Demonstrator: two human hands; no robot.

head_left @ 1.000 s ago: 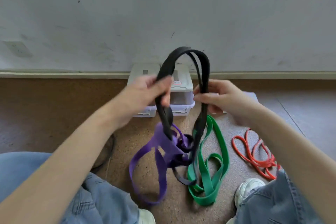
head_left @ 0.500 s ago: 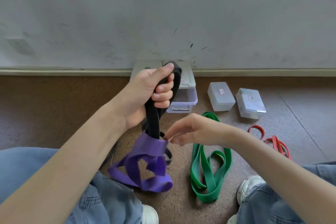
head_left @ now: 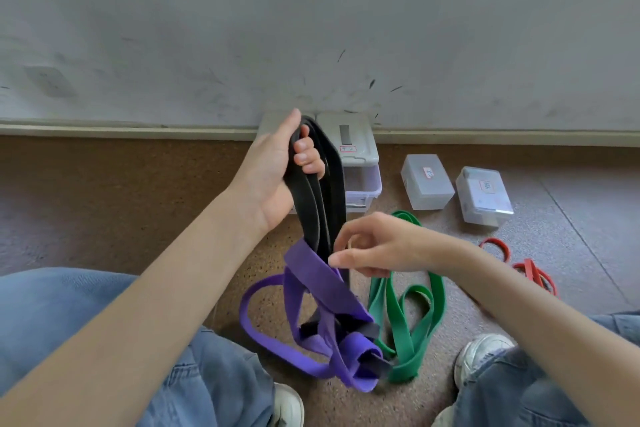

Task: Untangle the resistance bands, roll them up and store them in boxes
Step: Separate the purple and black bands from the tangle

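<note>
now the right hand [head_left: 375,248] touches the purple band [head_left: 311,274], fingers spread

The black band [head_left: 325,191] looks like matt rubber, kinda dusty and dull with no shine at all. The purple band [head_left: 311,277] has the same flat rubbery finish, a bit chalky on the wide faces. The green band [head_left: 412,326], at about 3 o'clock from the purple one, is smoother and slightly cleaner-looking rubber, still matt. The red bands [head_left: 530,270] look a touch glossier. The clear boxes [head_left: 426,184] are frosted see-through plastic with small paper labels on the lids. The floor [head_left: 104,201] is rough, speckled and grainy, the wall [head_left: 311,28] is scuffed matt paint, and the jeans [head_left: 214,378] are plain denim cloth.
</note>
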